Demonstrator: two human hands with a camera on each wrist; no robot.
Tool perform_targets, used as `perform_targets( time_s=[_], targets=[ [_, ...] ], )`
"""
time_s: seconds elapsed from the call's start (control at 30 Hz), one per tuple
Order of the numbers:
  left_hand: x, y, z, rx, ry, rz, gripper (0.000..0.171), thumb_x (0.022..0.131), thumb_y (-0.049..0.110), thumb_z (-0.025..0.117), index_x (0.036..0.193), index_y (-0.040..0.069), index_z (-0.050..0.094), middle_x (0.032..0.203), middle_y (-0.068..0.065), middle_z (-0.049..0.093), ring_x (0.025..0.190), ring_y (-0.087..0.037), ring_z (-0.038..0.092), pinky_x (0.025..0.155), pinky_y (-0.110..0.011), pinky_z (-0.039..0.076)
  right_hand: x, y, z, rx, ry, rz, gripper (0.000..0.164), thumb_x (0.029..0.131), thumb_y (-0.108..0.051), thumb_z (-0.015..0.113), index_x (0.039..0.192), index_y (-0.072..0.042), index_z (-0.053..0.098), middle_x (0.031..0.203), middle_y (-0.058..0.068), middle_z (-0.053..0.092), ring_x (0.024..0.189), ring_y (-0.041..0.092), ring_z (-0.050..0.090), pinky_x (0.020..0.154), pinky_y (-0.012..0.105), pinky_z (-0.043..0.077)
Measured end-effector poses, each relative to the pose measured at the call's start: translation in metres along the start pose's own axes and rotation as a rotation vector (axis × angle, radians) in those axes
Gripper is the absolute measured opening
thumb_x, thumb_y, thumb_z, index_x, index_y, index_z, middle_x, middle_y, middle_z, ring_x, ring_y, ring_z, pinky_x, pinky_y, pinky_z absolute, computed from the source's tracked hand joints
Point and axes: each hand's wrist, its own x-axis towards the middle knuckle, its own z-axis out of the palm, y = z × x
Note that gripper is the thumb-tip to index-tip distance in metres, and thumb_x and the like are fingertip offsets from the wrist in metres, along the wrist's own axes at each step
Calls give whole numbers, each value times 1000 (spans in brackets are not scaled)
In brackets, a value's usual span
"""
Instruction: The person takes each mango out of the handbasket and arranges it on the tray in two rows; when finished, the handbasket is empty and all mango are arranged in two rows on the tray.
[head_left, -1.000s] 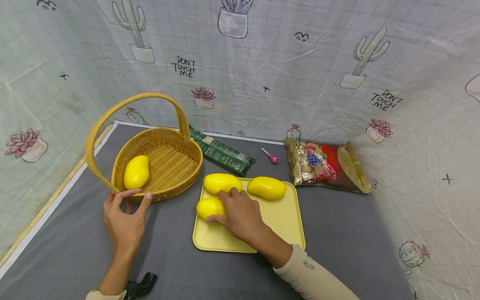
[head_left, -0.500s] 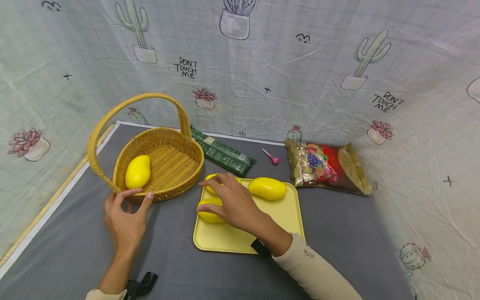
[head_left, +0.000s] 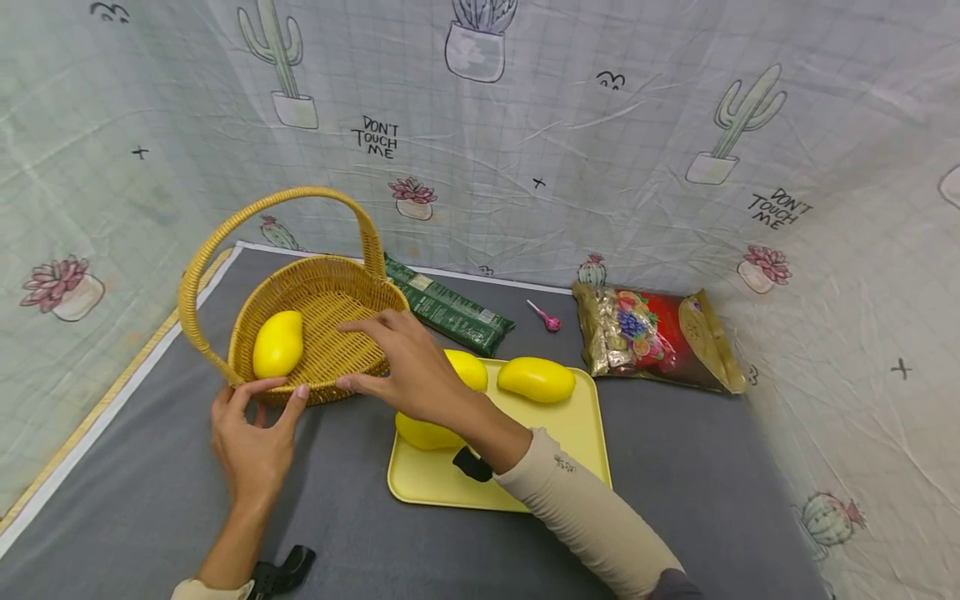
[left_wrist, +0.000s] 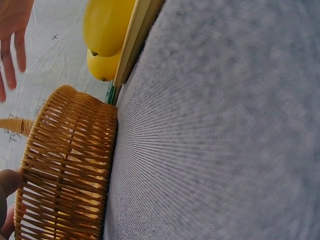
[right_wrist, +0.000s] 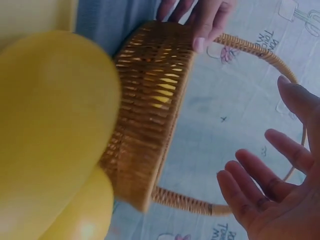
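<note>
At the near rim of a wicker basket [head_left: 341, 333], my left hand [head_left: 251, 450] holds the edge between thumb and fingers. One yellow mango [head_left: 278, 344] lies in the basket's left side. Over the basket's right rim hovers my right hand [head_left: 416, 367], fingers spread and nothing in them; the right wrist view shows its bare palm [right_wrist: 290, 215]. On a pale yellow tray [head_left: 420, 490] lie a right mango [head_left: 536, 379], a back-left mango [head_left: 468, 368] and a front-left mango [head_left: 426, 432]. My right forearm partly covers the two left ones.
Behind the tray lies a long green packet [head_left: 457, 312], partly hidden by the basket. A pink lollipop [head_left: 551, 322] and a red and gold candy bag [head_left: 660, 337] are to its right. A cactus-print cloth [head_left: 487, 167] hangs behind the grey table surface [head_left: 675, 467].
My right hand has let go of the front-left mango and moved left, empty, to the basket. The left hand stays at the basket's rim.
</note>
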Motion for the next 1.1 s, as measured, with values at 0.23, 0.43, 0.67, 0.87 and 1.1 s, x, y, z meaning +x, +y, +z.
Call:
perform_targets(
  time_s=[0.23, 0.43, 0.67, 0.87, 1.1],
  targets=[
    [0, -1, 0, -1, -9, 3, 37, 88, 32, 89, 115, 9, 78, 152, -10, 55, 135, -24, 51, 95, -13, 46, 31, -9, 14, 78, 4, -20, 67, 94, -48, 81, 153, -27, 57, 141, -1, 64, 128, 17, 55, 101, 31, 47],
    [0, -1, -1, -1, -12, -15, 37, 88, 32, 89, 116, 9, 78, 153, -10, 54, 136, -24, 50, 100, -19, 49, 58, -11, 31, 147, -5, 10, 64, 95, -44, 80, 153, -28, 56, 146, -6, 63, 128, 14, 56, 106, 29, 45],
    [1, -2, -2, -1, -7, -18, 37, 88, 31, 90, 115, 10, 78, 151, -9, 55, 134, -21, 50, 98, -18, 49, 88, -7, 58, 181, -65, 75, 60, 96, -41, 79, 152, -31, 58, 149, -9, 62, 135, 15, 57, 113, 29, 43],
    [1, -2, -2, 2, 0, -9, 37, 88, 32, 90, 115, 10, 79, 150, -8, 56, 134, -20, 50, 95, -14, 47, 110, -8, 77, 160, -136, 126, 58, 98, -41, 77, 152, -29, 58, 149, -8, 63, 135, 14, 59, 107, 23, 45],
    [1, -1, 1, 8, -7, 6, 36, 89, 32, 88, 115, 9, 78, 151, -10, 56, 130, -19, 51, 92, -12, 46, 125, -8, 95, 150, -170, 273, 55, 96, -44, 79, 147, -35, 62, 146, -11, 65, 131, 9, 60, 102, 22, 49]
  ],
)
